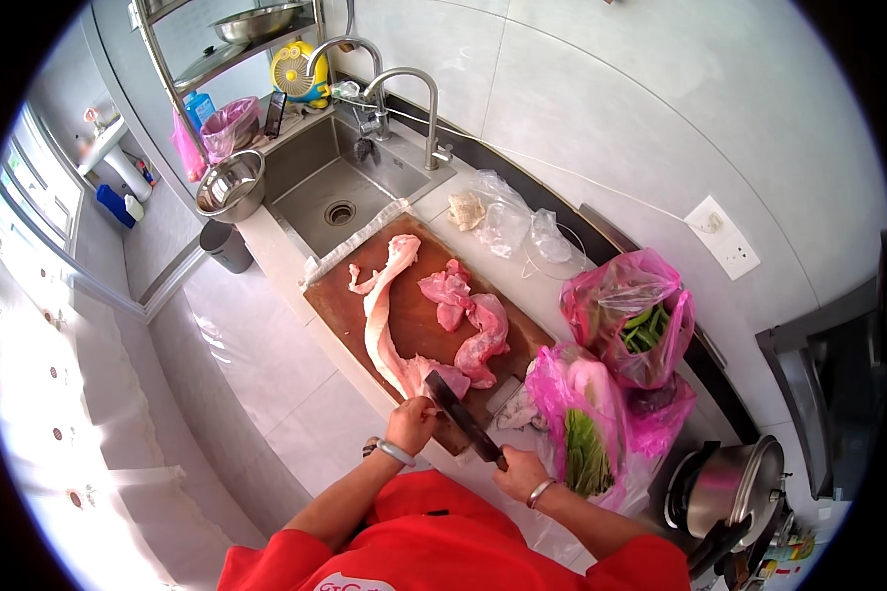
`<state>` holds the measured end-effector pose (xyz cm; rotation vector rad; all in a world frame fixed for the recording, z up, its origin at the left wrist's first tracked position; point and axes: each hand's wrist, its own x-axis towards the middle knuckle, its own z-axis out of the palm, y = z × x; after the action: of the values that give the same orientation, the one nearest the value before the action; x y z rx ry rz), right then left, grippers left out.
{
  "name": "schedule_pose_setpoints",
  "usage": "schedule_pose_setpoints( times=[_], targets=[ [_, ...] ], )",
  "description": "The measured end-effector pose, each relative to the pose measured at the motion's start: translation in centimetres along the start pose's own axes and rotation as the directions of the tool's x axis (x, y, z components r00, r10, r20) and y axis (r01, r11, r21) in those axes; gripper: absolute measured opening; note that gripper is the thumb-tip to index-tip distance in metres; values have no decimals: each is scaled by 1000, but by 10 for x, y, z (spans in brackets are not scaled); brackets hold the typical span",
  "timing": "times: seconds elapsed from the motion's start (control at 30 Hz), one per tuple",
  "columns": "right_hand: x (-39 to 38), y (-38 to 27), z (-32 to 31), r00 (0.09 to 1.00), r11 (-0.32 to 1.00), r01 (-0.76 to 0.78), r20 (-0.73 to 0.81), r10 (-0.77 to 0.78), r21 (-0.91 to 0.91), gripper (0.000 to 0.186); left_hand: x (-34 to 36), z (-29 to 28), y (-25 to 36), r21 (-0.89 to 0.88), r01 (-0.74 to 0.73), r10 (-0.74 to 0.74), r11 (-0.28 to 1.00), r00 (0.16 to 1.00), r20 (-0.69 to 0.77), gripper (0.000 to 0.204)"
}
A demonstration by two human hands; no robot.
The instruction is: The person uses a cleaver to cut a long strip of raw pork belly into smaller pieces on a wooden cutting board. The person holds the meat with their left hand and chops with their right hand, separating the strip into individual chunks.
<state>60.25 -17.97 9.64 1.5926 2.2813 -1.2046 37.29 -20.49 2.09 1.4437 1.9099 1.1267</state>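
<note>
On the brown cutting board a long, pale strip of fatty raw meat stretches from the far end toward me. My left hand is closed on its near end at the board's edge. My right hand grips the handle of a dark-bladed kitchen knife. The blade slants up and left across the near end of the meat, close to my left fingers; whether its edge touches the meat I cannot tell. Darker pink pieces of raw meat lie to the right of the strip.
A steel sink with two taps adjoins the board's far end, a metal bowl beside it. Pink bags of green vegetables crowd the right. A lidded steel pot stands at the near right. Clear plastic bags lie along the wall.
</note>
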Motion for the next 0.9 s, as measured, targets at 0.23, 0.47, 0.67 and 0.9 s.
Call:
schedule_pose_setpoints(
  times=[0.23, 0.47, 0.67, 0.9],
  targets=[
    [37, -13, 43, 977, 989, 85, -206, -59, 122, 23, -1, 1, 5, 36, 85, -87, 996, 995, 49, 11],
    [67, -21, 35, 963, 970, 91, -270, -27, 228, 27, -4, -12, -9, 51, -25, 22, 998, 999, 48, 6],
    [60, -16, 20, 967, 952, 104, -254, -29, 287, 29, 9, -24, 2, 99, 183, -194, 978, 974, 115, 28],
    [56, -17, 22, 952, 955, 143, -301, -61, 259, 31, 29, 3, -6, 418, 160, -288, 894, 921, 263, 34]
  ],
)
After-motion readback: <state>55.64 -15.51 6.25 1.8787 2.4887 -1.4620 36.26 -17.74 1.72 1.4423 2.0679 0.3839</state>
